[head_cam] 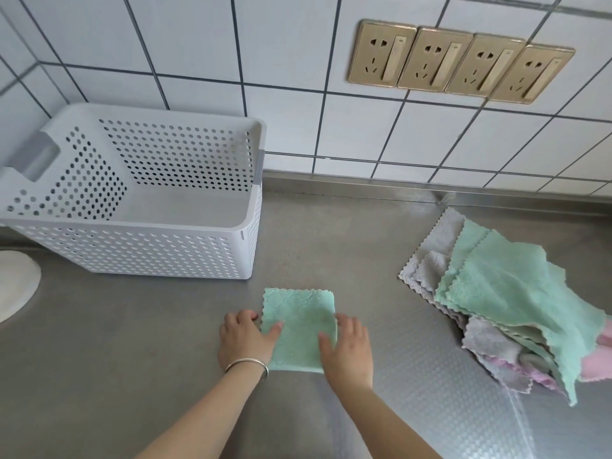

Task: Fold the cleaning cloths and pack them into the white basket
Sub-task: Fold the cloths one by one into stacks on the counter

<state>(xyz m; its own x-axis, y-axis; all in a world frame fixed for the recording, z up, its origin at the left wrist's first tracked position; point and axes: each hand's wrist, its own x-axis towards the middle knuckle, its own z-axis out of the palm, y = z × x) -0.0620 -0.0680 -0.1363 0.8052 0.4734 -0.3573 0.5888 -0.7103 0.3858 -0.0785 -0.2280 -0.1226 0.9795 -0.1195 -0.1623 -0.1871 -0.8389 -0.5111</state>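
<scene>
Mint-green microfibre is lying flat on the steel counter [331, 233] as a folded cloth [299, 323], and both hands are resting on its near half, presumably pressing the fold down so it holds its shape before it goes anywhere. From the head view, the left hand [246, 337] is sitting at the cloth's left edge with its thumb lying over the fabric; its other fingers are curling at the edge and I cannot tell whether they are tucked under it. The right hand [347, 346] is lying mostly flat on the right side, fingers spread and relaxed, nipping nothing that I can see. The two hands are apart, with green cloth showing between them.

The cloth is reading as a rectangle, its long axis running away from the person toward the tiled wall, scalloped edge at the far end.

Beyond the left hand and further out, the white basket [139, 246] is standing upright with nothing visible inside. Off to the right of the right hand, well apart, the pile of unfolded cloths [510, 293] is waiting in green, grey and pink
</scene>
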